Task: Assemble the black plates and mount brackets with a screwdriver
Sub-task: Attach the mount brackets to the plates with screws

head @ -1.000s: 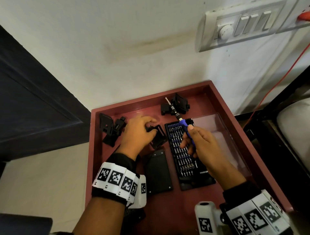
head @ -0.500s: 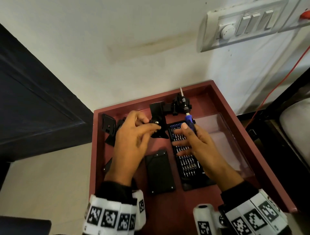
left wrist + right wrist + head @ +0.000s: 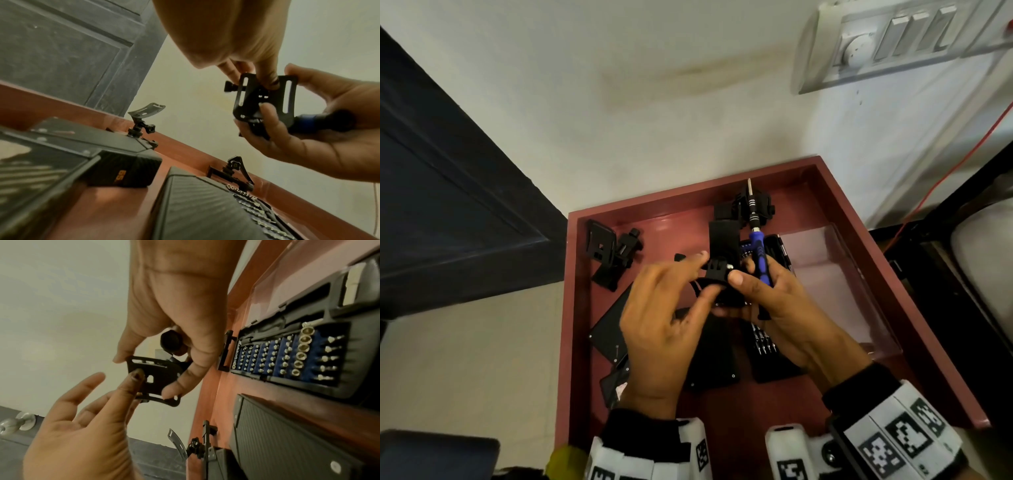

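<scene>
Holding a black mount bracket [image 3: 722,263] above the red tray [image 3: 866,246], right hand [image 3: 784,308] gripping it together with the blue screwdriver [image 3: 758,250]. Left hand [image 3: 664,325] pinching the bracket's near edge, other fingers loose. Black plates [image 3: 714,356] lying below.

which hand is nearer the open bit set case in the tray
Right. The right hand hovers directly above the bit set case, holding the screwdriver; the left hand is off to its left, over the black plate.
</scene>
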A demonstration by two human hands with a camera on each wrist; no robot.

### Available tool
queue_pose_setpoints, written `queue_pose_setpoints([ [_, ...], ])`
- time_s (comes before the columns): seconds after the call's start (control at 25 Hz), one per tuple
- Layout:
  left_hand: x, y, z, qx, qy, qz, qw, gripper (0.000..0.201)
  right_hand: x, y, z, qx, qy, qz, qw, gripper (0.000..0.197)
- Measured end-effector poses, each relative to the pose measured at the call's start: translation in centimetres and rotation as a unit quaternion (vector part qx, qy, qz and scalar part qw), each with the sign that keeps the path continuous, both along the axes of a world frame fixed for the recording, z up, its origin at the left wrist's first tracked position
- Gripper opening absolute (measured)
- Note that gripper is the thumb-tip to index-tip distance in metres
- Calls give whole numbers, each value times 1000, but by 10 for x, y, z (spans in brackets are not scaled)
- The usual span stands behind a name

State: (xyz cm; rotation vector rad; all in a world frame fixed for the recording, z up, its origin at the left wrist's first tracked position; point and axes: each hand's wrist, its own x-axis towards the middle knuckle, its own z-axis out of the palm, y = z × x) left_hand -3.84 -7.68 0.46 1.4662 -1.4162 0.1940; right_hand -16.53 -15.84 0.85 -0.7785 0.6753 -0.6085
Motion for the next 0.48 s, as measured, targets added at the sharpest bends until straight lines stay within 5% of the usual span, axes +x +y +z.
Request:
queue_pose_setpoints([
  [0.12,-1,2,3,-58,134,54,988,60,3,3,1,42,-24,27,998,77],
  [0.24,11,0,-4,-93,415,73,902,43,6,6,0,77,-42,48,995,66],
  [0.36,14,-3,-8,131,605,-94,780,40,9,9,0,88,-52,67,992,62],
  [0.48,0,-5,-4,256,596,-153,746,35,12,11,0,89,-41,63,993,60],
])
